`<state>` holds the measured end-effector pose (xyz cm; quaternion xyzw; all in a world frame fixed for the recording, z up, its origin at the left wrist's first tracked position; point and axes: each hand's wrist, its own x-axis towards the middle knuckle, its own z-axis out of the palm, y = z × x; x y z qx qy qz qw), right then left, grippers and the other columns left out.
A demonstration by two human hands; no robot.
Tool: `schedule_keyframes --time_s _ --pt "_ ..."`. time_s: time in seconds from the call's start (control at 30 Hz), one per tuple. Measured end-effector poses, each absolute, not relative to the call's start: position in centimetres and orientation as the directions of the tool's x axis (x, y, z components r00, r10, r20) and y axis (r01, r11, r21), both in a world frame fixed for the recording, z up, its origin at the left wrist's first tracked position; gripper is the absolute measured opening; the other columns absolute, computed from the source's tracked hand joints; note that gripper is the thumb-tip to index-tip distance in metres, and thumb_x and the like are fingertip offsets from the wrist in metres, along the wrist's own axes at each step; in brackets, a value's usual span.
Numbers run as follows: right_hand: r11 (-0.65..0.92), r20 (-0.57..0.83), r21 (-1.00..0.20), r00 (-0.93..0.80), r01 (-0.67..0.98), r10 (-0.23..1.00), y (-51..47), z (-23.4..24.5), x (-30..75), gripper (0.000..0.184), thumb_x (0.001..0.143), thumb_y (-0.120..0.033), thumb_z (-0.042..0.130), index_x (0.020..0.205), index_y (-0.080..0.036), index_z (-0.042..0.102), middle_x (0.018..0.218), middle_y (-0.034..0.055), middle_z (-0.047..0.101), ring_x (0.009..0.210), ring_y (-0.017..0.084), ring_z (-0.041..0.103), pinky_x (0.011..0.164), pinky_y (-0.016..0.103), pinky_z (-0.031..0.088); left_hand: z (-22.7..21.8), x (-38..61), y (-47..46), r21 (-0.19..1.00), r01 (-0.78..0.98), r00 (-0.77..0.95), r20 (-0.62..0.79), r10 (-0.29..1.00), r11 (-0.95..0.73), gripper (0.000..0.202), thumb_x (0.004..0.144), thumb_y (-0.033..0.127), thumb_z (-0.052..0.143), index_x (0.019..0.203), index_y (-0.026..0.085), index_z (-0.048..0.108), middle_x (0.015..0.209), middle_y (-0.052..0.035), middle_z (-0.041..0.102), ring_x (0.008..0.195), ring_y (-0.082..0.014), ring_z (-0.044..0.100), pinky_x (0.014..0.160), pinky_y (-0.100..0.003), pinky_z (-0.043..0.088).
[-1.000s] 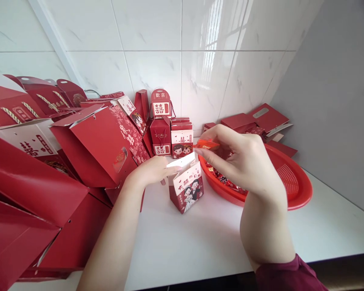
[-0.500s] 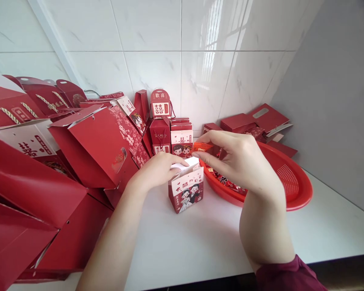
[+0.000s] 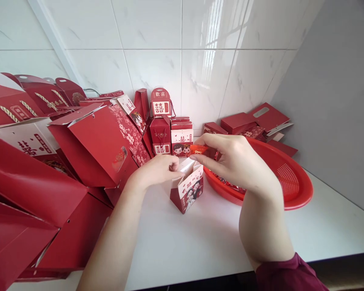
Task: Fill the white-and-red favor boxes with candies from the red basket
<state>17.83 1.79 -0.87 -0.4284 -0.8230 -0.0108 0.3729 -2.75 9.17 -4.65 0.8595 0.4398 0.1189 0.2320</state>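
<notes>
A small red and white gift box (image 3: 191, 189), printed with a cartoon bridal couple, stands upright on the white tabletop with its top open. At the box's left rim, my left hand (image 3: 157, 169) is closed, thumb and curled fingers gripping the paper edge. Just above the opening, my right hand (image 3: 229, 155) pinches an orange-red wrapped candy (image 3: 198, 149) between thumb and fingers. Behind that hand, a red plastic basket (image 3: 303, 190) holds more wrapped sweets (image 3: 230, 184), partly hidden by my wrist.
Large red gift boxes (image 3: 94, 141) lean in a pile on the left. Several smaller boxes (image 3: 160, 129) stand against the tiled wall (image 3: 151, 28). More red boxes (image 3: 269, 117) lie behind the basket, beside a grey panel (image 3: 339, 113). The white tabletop (image 3: 182, 250) stretches in front.
The gift box has turned slightly and its mouth has opened wider. My left fingers have shifted from over its top to the left rim. The candy has dipped slightly towards the opening.
</notes>
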Motion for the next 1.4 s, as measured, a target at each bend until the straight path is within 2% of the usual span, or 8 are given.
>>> schedule_keyframes --time_s 0.13,0.47,0.67,0.97,1.07,1.2,1.3,1.4 --pt "0.631 0.612 -0.302 -0.362 0.715 0.703 1.9 -1.0 17.6 0.009 0.09 -0.025 0.058 0.093 -0.018 0.064 0.076 0.0008 0.062 0.061 0.011 0.05 0.057 0.024 0.034 -4.3 -2.8 8.8 0.461 0.686 0.641 -0.015 0.768 -0.564 0.033 0.083 0.036 0.049 0.059 0.019 0.034 0.061 0.0024 0.038 0.057 -0.0116 0.035 0.052 -0.025 0.024" --pt "0.619 0.617 -0.352 -0.323 0.702 0.718 2.4 -1.4 17.6 0.023 0.097 -0.019 0.042 0.108 -0.02 0.063 0.08 0.0011 0.065 0.063 0.011 0.055 0.059 0.023 0.037 -1.8 -3.6 6.7 0.125 0.808 0.521 0.306 0.797 -0.576 0.031 0.093 0.034 0.044 0.076 0.022 0.068 0.067 -0.0022 0.063 0.061 -0.0162 0.055 0.058 -0.027 0.029" --pt "0.687 0.624 -0.326 -0.398 0.649 0.673 2.8 -1.5 17.6 0.015 0.092 -0.018 0.053 0.096 -0.019 0.067 0.091 0.0039 0.065 0.075 0.014 0.057 0.065 0.026 0.041 -1.7 -3.9 7.1 0.153 0.82 0.478 0.349 0.806 -0.552 0.028 0.092 0.036 0.047 0.091 0.025 0.073 0.075 -0.0023 0.071 0.068 -0.0182 0.061 0.061 -0.027 0.034" --pt "0.735 0.667 -0.323 -0.408 0.596 0.624 3.6 -1.7 16.5 0.015 0.092 -0.016 0.049 0.096 -0.018 0.064 0.095 0.0053 0.062 0.084 0.015 0.055 0.07 0.026 0.041 -1.9 -4.5 7.2 0.186 0.797 0.547 0.179 0.817 -0.575 0.026 0.09 0.033 0.047 0.073 0.02 0.063 0.062 -0.001 0.059 0.051 -0.0137 0.047 0.051 -0.025 0.027" --pt "0.714 0.575 -0.336 -0.467 0.614 0.672 4.5 -2.3 15.9 0.012 0.09 -0.017 0.052 0.092 -0.018 0.064 0.095 0.0043 0.063 0.083 0.015 0.056 0.069 0.026 0.041 -2.3 -4.7 7.6 0.229 0.792 0.558 0.106 0.823 -0.566 0.022 0.086 0.028 0.049 0.071 0.02 0.063 0.061 -0.0015 0.059 0.052 -0.0139 0.048 0.05 -0.025 0.028" --pt "0.637 0.343 -0.336 -0.54 0.694 0.769 5.4 -3.2 15.6 0.019 0.089 -0.014 0.049 0.082 -0.018 0.066 0.082 0.0029 0.065 0.072 0.013 0.056 0.064 0.026 0.038 -3.0 -5.1 8.3 0.248 0.797 0.553 0.067 0.83 -0.551 0.02 0.083 0.026 0.05 0.075 0.022 0.068 0.068 -0.0017 0.065 0.057 -0.0157 0.054 0.052 -0.025 0.031" --pt "0.628 0.328 -0.327 -0.538 0.706 0.776 5.2 -3.1 15.6 0.021 0.09 -0.012 0.047 0.082 -0.017 0.065 0.076 0.0023 0.065 0.067 0.012 0.054 0.062 0.026 0.037 -3.2 -5.1 8.5 0.218 0.803 0.553 0.072 0.83 -0.554 0.021 0.082 0.023 0.051 0.079 0.024 0.072 0.072 -0.002 0.069 0.061 -0.017 0.058 0.054 -0.025 0.034" --pt "0.613 0.348 -0.344 -0.51 0.711 0.787 4.4 -2.7 15.8 0.018 0.092 -0.015 0.048 0.086 -0.017 0.065 0.075 0.0018 0.065 0.063 0.011 0.052 0.06 0.026 0.036 -2.9 -4.7 8.2 0.147 0.768 0.598 0.187 0.78 -0.624 0.021 0.084 0.021 0.052 0.081 0.024 0.072 0.075 -0.0022 0.07 0.067 -0.0176 0.061 0.059 -0.026 0.037"
